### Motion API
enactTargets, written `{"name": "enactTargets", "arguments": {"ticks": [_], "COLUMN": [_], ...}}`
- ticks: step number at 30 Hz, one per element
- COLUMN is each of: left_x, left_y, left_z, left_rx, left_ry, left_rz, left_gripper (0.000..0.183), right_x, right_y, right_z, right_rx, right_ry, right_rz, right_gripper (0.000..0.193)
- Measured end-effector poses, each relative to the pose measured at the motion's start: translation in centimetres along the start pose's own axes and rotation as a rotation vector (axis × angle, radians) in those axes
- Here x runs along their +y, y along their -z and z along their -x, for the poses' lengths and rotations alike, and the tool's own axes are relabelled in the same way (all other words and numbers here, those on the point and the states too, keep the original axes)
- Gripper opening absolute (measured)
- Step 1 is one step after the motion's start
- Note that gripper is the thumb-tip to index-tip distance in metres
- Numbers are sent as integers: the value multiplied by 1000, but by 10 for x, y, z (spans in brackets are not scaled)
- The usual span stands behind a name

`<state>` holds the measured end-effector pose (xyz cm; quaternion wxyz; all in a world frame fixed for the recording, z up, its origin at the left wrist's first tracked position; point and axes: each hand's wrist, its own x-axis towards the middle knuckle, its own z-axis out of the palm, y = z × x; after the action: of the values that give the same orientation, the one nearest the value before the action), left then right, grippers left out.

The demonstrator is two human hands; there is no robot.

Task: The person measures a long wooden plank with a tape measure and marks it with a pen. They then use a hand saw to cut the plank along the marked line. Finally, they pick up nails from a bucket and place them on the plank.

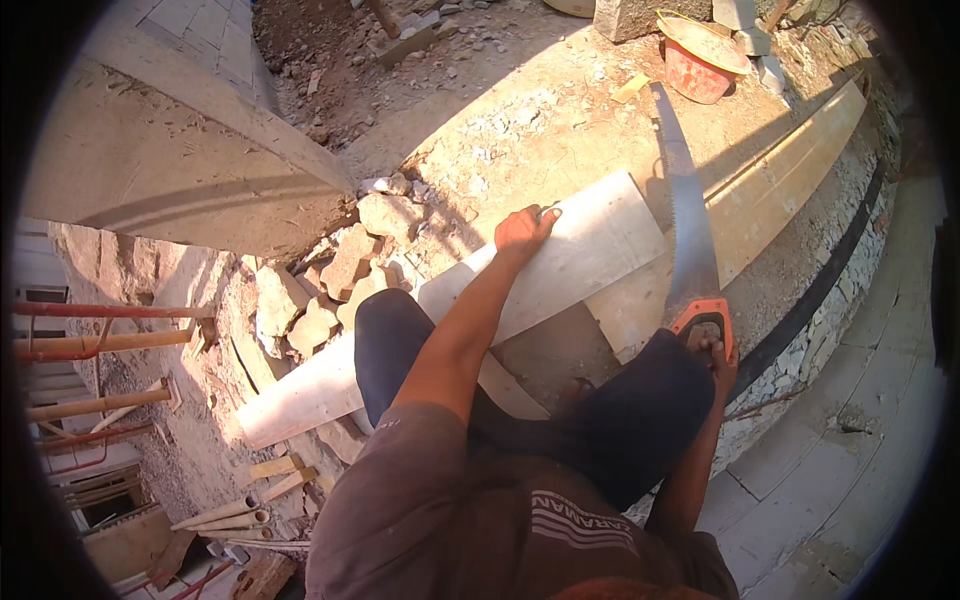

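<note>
Two hands show in the head view: the left hand (525, 232) clasps the far edge of a pale board (605, 240) passing beneath one knee (388, 325), and the right hand (717, 360) grips the orange handle (724, 316) of a saw (690, 235). Its blade points away just beside the board's right end.

Bucket (700, 80): there it sits, red with a yellow rim, upper right, just beside a grey block (650, 18)!
Rubble (350, 262): broken stones, heaped just under the big concrete slab (190, 160), upper left!
Red pole (110, 310): running in from the left edge, wooden pole (110, 345) right beneath it!
Wood offcuts (276, 467): lower left, near some pale hollow tubes (225, 520)!
Black strip (815, 290): over on the right, curving alongside grey blockwork (850, 390)!
</note>
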<state>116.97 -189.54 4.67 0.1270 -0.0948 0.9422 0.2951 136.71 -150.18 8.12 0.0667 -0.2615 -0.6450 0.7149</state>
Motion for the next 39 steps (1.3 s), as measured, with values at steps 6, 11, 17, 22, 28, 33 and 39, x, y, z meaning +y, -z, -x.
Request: {"name": "enactTargets", "arguments": {"ticks": [6,11,17,22,28,33,39], "left_x": [-28,-76,-100,-105,-74,-37,-12], "left_y": [113,216,291,288,229,147,15], "left_z": [-34,-30,9,10,-36,-57,-2], "left_rx": [259,498,648,615,595,283,44], "left_ry": [34,26,-10,10,-97,-62,-114], "left_rz": [-135,-243,-190,-231,-161,-151,-119], "left_gripper": [62,69,63,69,75,71,66], "right_x": [-28,-77,-149,-173,-180,-169,-136], "right_y": [39,27,-45,-91,-50,-2,-6], "right_z": [-51,-45,-15,12,34,51,51], "right_rx": [-40,-328,-534,-481,-384,-136,6], "right_ry": [216,319,445,487,618,580,495], "right_rz": [-688,-789,-556,-555,-599,-445,-43], "right_gripper": [34,38,47,50,48,51,42]}}
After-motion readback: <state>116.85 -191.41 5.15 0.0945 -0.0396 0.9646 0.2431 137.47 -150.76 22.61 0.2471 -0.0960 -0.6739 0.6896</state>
